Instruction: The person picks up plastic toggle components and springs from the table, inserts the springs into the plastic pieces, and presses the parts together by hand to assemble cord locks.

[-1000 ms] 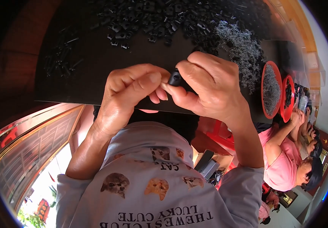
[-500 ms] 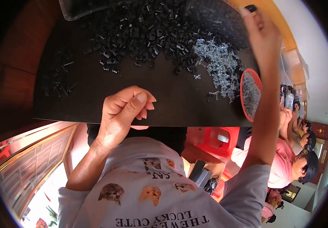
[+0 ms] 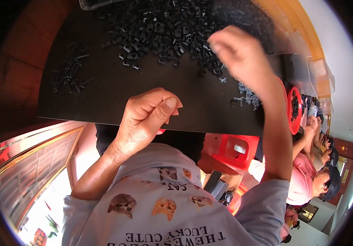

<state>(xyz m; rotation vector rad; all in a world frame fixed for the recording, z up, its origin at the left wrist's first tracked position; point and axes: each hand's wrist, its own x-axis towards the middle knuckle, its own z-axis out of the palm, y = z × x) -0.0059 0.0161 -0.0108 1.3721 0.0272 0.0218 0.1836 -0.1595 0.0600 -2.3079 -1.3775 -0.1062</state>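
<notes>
Where the left hand [image 3: 148,117] rests at the near edge of the black desk [image 3: 102,98], its fingers are curled loosely toward the thumb; whether they enclose a small part cannot be told, since the palm side is hidden. The right hand [image 3: 242,57] is raised over the far right of the desk and blurred, so its state cannot be told either. Under and beyond it lies a heap of black parts [image 3: 164,28], with a smaller heap of grey screws [image 3: 248,96] partly covered by the right forearm. A few thin black pins [image 3: 68,76] lie well apart at the left. A red bowl [image 3: 294,107] at the desk's right edge is seen edge-on. A clear tray [image 3: 92,4] is cut off at the top.
</notes>
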